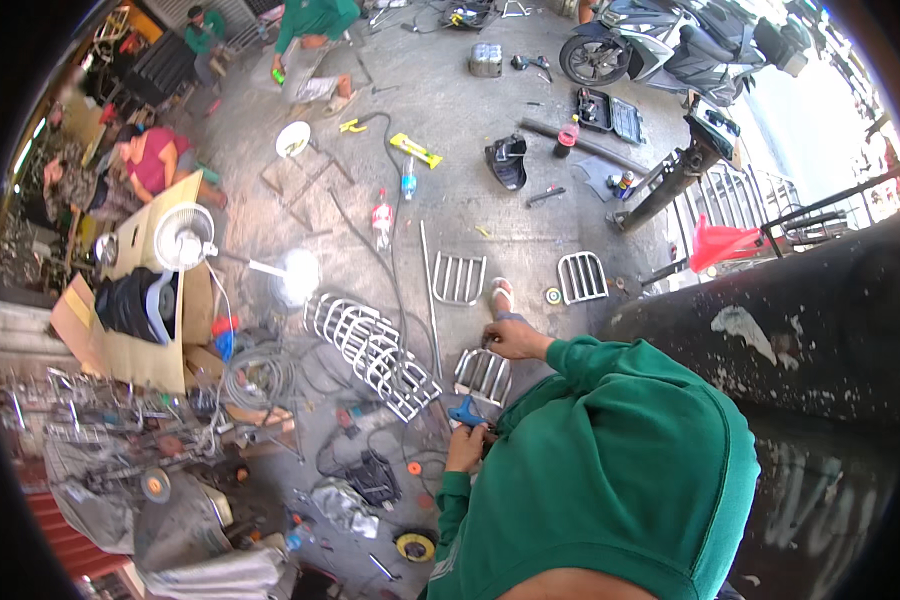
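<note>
In front of my body, a small rack of silvery metal bars [483, 377] stands on the concrete floor. My right hand [515, 339] is closed at the rack's far end, its fingertips partly hidden. My left hand [463, 448] is at the rack's near side, fingers curled around a blue tool [463, 411] whose exact kind I cannot make out. Both arms wear green sleeves. Just beyond my right hand shows a foot in a light sandal [503, 294]. Two similar racks lie farther off, a left one [459, 278] and a right one [582, 277].
A pile of metal racks [370, 350] lies to the left, near cables and a standing fan [183, 237]. A long metal rod [429, 290] lies ahead. A dark pipe [770, 320] runs along the right. Bottles, tools and a motorcycle [660, 45] are farther away; several people work at upper left.
</note>
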Demonstrator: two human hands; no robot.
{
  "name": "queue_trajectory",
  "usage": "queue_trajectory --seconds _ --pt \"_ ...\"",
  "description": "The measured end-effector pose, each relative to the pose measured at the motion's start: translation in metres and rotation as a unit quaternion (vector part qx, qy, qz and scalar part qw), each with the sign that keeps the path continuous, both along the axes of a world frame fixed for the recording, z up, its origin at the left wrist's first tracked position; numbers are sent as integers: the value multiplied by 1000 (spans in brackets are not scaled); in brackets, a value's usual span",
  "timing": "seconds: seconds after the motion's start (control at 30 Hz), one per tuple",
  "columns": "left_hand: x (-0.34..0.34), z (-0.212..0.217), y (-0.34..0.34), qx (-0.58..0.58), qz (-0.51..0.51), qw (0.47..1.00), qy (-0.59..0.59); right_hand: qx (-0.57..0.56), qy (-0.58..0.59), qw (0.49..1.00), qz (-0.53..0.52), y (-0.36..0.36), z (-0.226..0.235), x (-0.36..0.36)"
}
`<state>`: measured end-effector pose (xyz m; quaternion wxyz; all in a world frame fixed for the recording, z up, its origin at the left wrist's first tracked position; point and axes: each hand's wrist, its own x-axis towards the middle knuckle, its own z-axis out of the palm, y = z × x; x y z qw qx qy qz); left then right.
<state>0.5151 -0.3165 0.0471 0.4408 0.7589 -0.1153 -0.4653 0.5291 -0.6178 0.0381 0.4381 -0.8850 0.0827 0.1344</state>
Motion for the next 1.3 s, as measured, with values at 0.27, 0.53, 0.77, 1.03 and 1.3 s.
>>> queue_trajectory --seconds 0.27,0.53,0.77,1.03,1.3 --pt "207 85 -213 -101 159 965 -184 75 -178 980 -54 -190 79 151" --pt "373 205 -373 -228 68 889 -392 -31 -413 894 -169 -402 231 232" --pt "469 213 -493 -228 -48 877 -420 -155 -381 911 23 -485 234 306" --pt "613 157 -657 -257 -185 900 -299 -223 -165 960 39 -612 146 407" --pt "721 148 -865 -150 -260 932 -206 -86 -56 978 -183 -720 78 472"
